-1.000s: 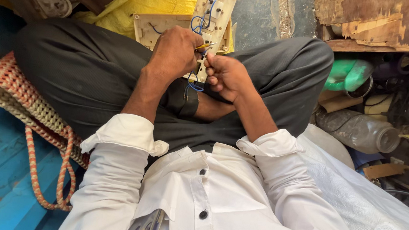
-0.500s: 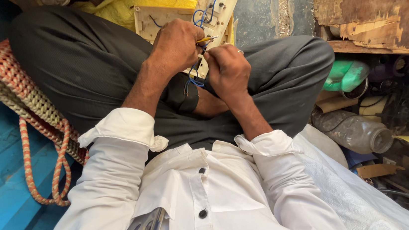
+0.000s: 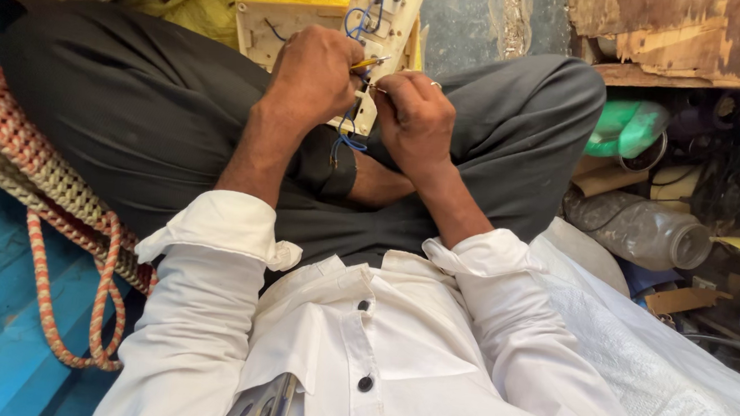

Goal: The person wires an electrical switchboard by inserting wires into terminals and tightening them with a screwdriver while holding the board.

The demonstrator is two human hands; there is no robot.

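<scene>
- One long cream plastic switch board (image 3: 396, 2) stands tilted over the person's crossed legs, with blue wires (image 3: 358, 26) looping on it.
- Two hands meet at the board's lower end: the left hand (image 3: 315, 72) is closed around a yellow-handled screwdriver (image 3: 368, 61); the right hand (image 3: 415, 117) pinches something small against the board.
- One clear plastic jar (image 3: 639, 229) lies well right of the board.

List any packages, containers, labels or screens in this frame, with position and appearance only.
Clear plastic jar: lying on its side at right, dusty, open mouth facing right.
Green plastic bag: upper right, crumpled, above the jar.
Brown cardboard scraps: lower right, flat, torn.
Phone: in the white shirt pocket at the bottom, grey-edged; whether its screen is lit cannot be told.
White woven sack: right of the person, draped.
No readable labels or signs.
</scene>
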